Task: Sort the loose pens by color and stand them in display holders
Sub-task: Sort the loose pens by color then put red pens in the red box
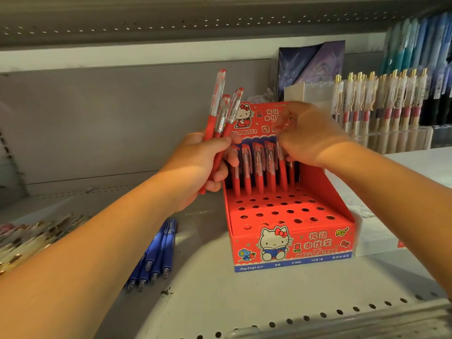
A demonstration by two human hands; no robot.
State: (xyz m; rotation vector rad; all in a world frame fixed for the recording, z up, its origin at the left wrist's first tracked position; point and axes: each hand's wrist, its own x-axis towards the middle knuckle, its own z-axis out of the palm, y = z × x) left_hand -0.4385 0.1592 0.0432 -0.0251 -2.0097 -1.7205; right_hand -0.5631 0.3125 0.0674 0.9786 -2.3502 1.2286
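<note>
Pens in blue [156, 258] lie nearest, loose and side by side on the shelf [220, 302], just left of the red display holder [291, 250], whose front rows of holes stand unfilled. Above them the left hand [203, 165] is wrapped round three red pens [216, 104], gripping them low on the barrels so the caps fan out above. Further back, the right hand [310, 135] has its fingertips bunched in a pinch on the top of a red pen [282, 167] at the right end of the back row [258, 167], where the other red pens stand upright.

The likely trouble is there. If the tip misses its hole, the pen will lean on its neighbours, and the crowding knuckles could tip them. The fanned bundle might also slip. Behind, cream pens [381, 106] fill a clear rack.
</note>
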